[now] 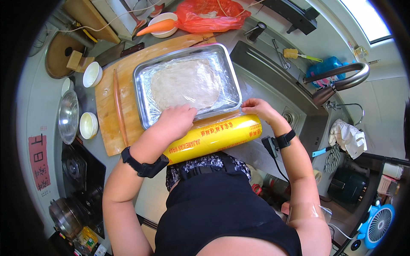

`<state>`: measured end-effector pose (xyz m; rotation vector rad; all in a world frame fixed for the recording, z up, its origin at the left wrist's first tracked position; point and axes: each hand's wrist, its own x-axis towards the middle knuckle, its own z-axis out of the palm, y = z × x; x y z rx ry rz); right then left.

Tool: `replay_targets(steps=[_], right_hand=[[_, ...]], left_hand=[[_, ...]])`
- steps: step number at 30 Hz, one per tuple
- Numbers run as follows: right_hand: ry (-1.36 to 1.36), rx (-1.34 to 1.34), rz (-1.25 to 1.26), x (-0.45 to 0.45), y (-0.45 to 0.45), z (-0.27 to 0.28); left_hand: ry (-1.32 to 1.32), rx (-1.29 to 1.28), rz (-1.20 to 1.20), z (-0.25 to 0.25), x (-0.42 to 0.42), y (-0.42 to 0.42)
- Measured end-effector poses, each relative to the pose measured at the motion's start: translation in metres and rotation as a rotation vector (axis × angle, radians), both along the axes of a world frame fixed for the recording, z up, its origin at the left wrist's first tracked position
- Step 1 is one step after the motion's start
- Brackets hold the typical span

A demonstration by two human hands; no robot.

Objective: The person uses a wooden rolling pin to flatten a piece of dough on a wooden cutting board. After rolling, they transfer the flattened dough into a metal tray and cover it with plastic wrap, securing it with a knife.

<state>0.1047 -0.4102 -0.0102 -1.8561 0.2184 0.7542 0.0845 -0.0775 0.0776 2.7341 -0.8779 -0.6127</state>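
A rectangular metal tray [236, 86] holds a flat slab of pale dough [185, 81] under clear cling film [221, 62]. Just in front of the tray lies a large yellow box or roll of cling film [217, 137], printed with red writing, close against my waist. My left hand [179, 121] rests over the tray's near side with its fingers curled onto the film; its fingertips are partly hidden, so what they grip is unclear. At the near right corner of the tray, my right hand [260, 109] pinches the edge of the film between thumb and fingers.
Under the tray is a wooden board [105, 128] with a rolling pin [118, 105]. A cleaver [112, 56] lies behind. Bowls [88, 125] stand left, near a stove [80, 166]. The sink [266, 86] and faucet [346, 76] are right; a carrot [157, 27] and red bag [211, 16] sit behind.
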Motion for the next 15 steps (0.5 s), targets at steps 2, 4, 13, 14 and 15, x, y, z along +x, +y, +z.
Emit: replay_targets(steps=[2, 4, 13, 14, 15], right_hand=[[0.074, -0.009, 0.000, -0.003, 0.000, -0.001], [0.069, 0.038, -0.035, -0.006, 0.001, 0.002], [-0.024, 0.229, -0.179, -0.026, 0.006, 0.004], [-0.035, 0.226, -0.190, -0.027, 0.009, 0.005], [-0.042, 0.225, -0.206, -0.028, 0.010, 0.004]], left_hand=[[0.039, -0.024, -0.015, 0.017, 0.010, -0.016], [0.048, -0.050, -0.051, 0.025, 0.024, -0.037], [0.253, -0.092, -0.071, -0.030, 0.062, -0.145], [0.250, -0.092, -0.062, -0.039, 0.065, -0.148], [0.263, -0.045, -0.080, -0.042, 0.068, -0.152]])
